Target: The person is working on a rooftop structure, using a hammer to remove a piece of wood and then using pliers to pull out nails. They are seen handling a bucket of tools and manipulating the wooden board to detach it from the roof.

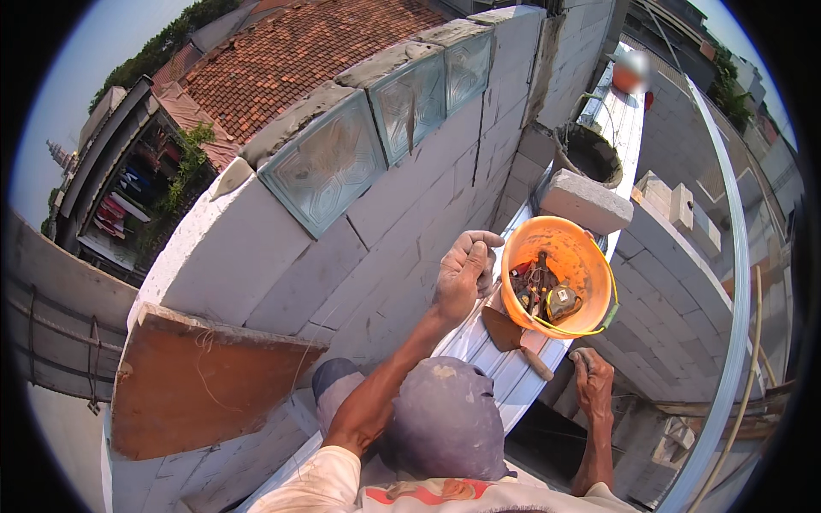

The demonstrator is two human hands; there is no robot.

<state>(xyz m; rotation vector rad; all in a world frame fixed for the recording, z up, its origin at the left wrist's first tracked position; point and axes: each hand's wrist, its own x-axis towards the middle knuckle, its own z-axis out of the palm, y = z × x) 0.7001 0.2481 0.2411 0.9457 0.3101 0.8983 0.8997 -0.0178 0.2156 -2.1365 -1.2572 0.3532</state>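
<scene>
Partly behind bucket (566, 244): trowel (501, 330) | left hand (466, 272), right hand (593, 381): contents unclear

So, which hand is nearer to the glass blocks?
Left. The left hand is to the right of the glass blocks; the right hand is farther right, beyond the trowel handle.

An open-air masonry building site: a bare block wall (410, 218) set with mortar-topped glass blocks (323, 162) at upper centre, a pointed trowel (501, 329) and orange tool bucket (558, 241) right of centre.
</scene>
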